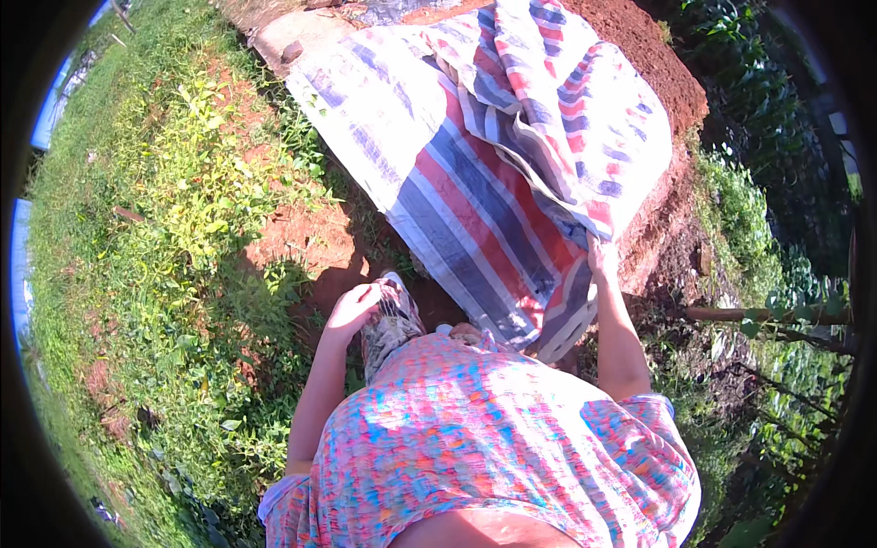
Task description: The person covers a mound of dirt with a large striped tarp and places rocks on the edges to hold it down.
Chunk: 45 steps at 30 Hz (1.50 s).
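Observation:
A striped woven plastic tarp (473, 198) in red, white and blue spreads over the ground in front of me, its far right part bunched in folds. My right hand (603, 257) is closed on the tarp's edge at its right side, with folds hanging below and behind the fingers. My left hand (360, 303) is beside my patterned trouser leg (392, 325), away from the tarp, its fingers loosely curled; nothing shows in it.
Green weeds (199, 157) cover the left. A mound of red soil (644, 61) rises behind and right of the tarp. A stone (292, 51) lies on a pale slab (308, 31) at the top. A wooden pole (767, 315) lies at the right, below leafy plants.

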Available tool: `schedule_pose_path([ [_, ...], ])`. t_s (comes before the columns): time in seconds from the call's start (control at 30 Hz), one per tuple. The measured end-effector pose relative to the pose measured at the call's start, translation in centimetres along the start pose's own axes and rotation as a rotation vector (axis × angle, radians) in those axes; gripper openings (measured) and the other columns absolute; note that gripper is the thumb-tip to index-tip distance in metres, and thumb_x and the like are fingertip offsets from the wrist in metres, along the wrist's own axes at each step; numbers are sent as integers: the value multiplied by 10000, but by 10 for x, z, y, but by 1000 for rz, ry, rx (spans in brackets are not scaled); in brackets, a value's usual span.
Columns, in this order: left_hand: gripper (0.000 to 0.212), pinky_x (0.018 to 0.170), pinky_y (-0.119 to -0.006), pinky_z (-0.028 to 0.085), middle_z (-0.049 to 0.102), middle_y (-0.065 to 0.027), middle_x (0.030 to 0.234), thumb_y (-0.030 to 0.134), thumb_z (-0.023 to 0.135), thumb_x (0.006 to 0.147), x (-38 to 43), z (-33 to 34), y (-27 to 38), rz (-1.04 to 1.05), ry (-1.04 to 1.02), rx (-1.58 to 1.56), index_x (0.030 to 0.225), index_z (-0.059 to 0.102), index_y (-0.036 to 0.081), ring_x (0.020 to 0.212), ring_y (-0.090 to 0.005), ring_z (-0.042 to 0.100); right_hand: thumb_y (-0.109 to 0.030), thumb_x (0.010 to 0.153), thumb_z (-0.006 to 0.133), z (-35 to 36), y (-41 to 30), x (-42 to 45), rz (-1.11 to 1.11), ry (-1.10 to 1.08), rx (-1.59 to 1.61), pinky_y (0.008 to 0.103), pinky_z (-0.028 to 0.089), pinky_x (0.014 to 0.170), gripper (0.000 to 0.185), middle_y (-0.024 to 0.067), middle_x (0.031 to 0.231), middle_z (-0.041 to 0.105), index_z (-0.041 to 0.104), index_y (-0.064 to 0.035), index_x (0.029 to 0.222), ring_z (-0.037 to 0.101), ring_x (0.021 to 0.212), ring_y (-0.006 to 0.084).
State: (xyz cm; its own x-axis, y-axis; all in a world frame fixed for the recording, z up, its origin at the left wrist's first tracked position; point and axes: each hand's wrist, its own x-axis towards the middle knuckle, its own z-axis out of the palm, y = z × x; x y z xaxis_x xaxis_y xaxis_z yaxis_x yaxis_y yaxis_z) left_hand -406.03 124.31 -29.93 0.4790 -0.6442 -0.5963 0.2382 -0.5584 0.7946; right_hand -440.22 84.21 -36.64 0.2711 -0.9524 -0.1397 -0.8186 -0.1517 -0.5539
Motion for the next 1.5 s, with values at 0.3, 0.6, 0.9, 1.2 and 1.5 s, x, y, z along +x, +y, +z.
schedule_pose_path([
  [0.3,564,779,-313,450,574,-119,1089,473,509,877,152,-20,123,-123,-386,210,1216,466,23,971,-197,554,-349,891,451,34,-58,12,45,137,183,402,439,799,408,218,992,613,568,-31,1118,579,943,365],
  [0.6,816,902,-436,419,404,-245,1317,582,477,844,344,-51,174,-378,-637,169,1379,232,16,1176,-357,451,-336,873,524,44,-132,70,380,438,608,256,359,567,370,-21,702,544,659,7,904,444,649,78],
  [0.9,1121,934,-513,387,161,-292,1420,703,588,671,450,54,149,-561,-613,-216,1424,62,59,1272,-439,282,-227,890,530,12,-181,96,388,356,757,200,402,652,302,-24,841,608,633,23,1024,515,715,53],
  [1.2,977,967,-628,240,351,-193,1381,793,453,675,486,183,203,-468,-750,-610,1352,334,99,1250,-413,328,-210,878,530,-61,-207,29,209,55,403,214,412,687,292,-27,786,604,609,64,942,497,753,39],
  [1.5,1152,970,-520,350,307,-205,1373,721,611,609,563,219,183,-417,-373,-896,1362,-1,100,1170,-355,435,-205,794,573,-60,-194,-79,95,172,335,255,323,487,251,18,562,465,574,45,772,412,523,82],
])
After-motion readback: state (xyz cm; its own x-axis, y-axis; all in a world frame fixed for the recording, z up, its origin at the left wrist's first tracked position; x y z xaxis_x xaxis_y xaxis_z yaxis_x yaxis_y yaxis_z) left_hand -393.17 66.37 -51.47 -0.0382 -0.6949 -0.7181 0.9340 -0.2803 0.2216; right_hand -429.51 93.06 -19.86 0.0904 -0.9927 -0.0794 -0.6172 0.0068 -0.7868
